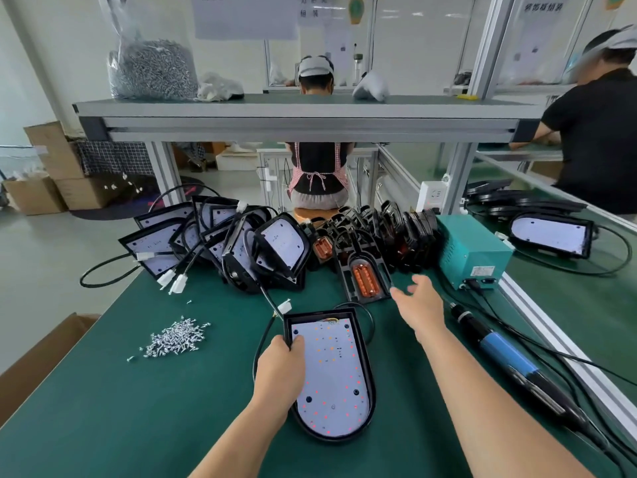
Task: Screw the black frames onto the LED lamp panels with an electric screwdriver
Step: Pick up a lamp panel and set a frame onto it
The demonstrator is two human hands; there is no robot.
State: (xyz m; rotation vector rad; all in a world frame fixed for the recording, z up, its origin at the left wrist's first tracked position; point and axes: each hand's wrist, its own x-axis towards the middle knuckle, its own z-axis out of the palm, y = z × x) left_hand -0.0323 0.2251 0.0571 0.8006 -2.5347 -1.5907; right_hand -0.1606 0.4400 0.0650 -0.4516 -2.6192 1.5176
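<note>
Both forearms enter at the bottom edge, over the green mat [138, 408]. Between them lies the LED lamp panel [332, 377], flat on the mat with its white, dotted board facing up. Its long axis runs away from the person, with the rounded end near and the square end far. A black cable leaves that far end, and a white connector [284, 307] lies just beside it. The left hand [281, 363] grips the panel's left rim, fingers curled over the edge and thumb resting on the white board. The right hand [415, 301] is stretched forward with straight, spread fingers and holds nothing. Its fingertips are just beside the near corner of a black frame [365, 277] with an orange lens, and contact cannot be told. That frame lies lengthwise away from the person, in front of a row of frames [396, 229]. The electric screwdriver [496, 350] lies on the mat to the right, blue grip in the middle, bit end pointing away toward the teal power box [472, 248]. The box's label is too small to read. Paper sheets [313, 6] overhead carry Chinese characters too blurred to read. Loose screws [175, 339] lie left of the panel, and a heap of panels [220, 239] lies beyond.
</note>
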